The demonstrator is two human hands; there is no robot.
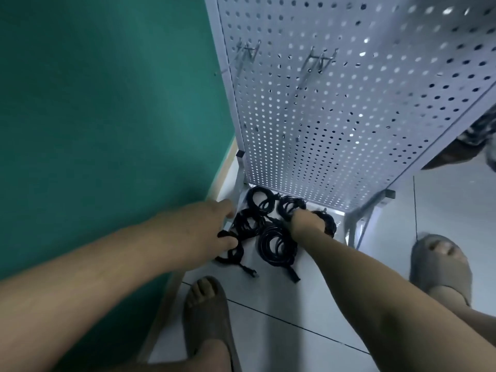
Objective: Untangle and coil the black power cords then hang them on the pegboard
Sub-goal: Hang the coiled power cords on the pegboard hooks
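Black power cords (276,244) on pale grey floor tiles (308,299) with dark grout lines, white pegboard (335,108) dotted with a regular grid of round holes, teal-green wall (107,103), grey-brown slippers (440,264).

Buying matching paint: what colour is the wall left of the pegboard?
Teal green; the wall shows best in the head view, beside the pegboard.

power cords (276,245): coiled, black, on floor (295,304) below pegboard (322,116)
left hand (204,226): thumb on one coil
right hand (306,222): grips another
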